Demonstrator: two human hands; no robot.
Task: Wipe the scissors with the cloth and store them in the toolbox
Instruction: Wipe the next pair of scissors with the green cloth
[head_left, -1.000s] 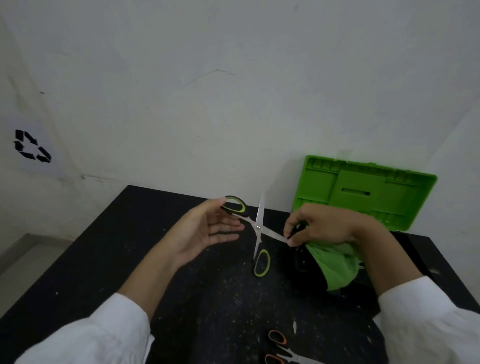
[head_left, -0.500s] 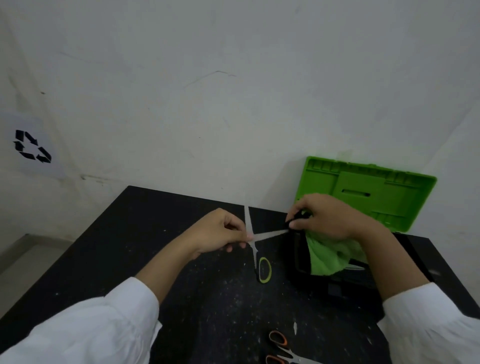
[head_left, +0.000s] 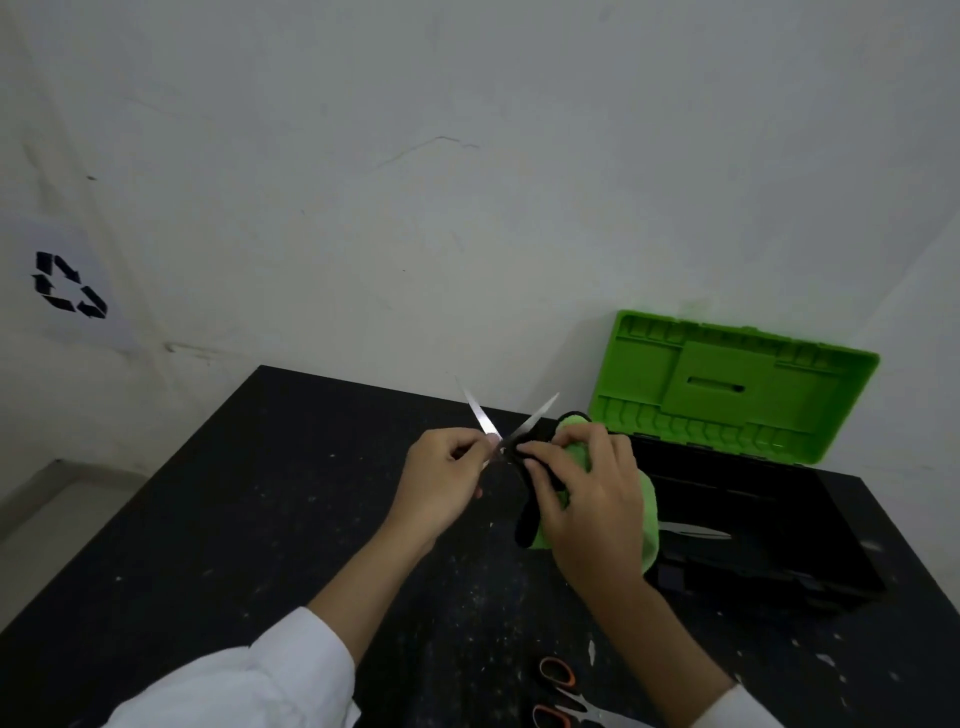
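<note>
Head-cam view down onto a black tabletop w/ a toolbox at far right: black base, green lid open & leaning back toward the wall. Both hands work above the tabletop's middle, just left of the toolbox. The right hand is curled round a green cloth & holds it against the handle end of the scissors. The left hand pinches the pair near the pivot, fingers bent.

Judged progress: wiping is under way, not finished. Storing hasn't begun, since this pair is held outside the box. A metal blade-like item lies inside the base, too dim to ID. A second pair w/ orange handles lies at the near edge, no hand on it, so prob. more wiping left.

Orientation: the held scissors are spread in a V, up off the tabletop. Both tips point far & upward toward the wall, one leaning left, one right. Long axis runs approx near-to-far, w/ black handles at the near end against the cloth.
</note>
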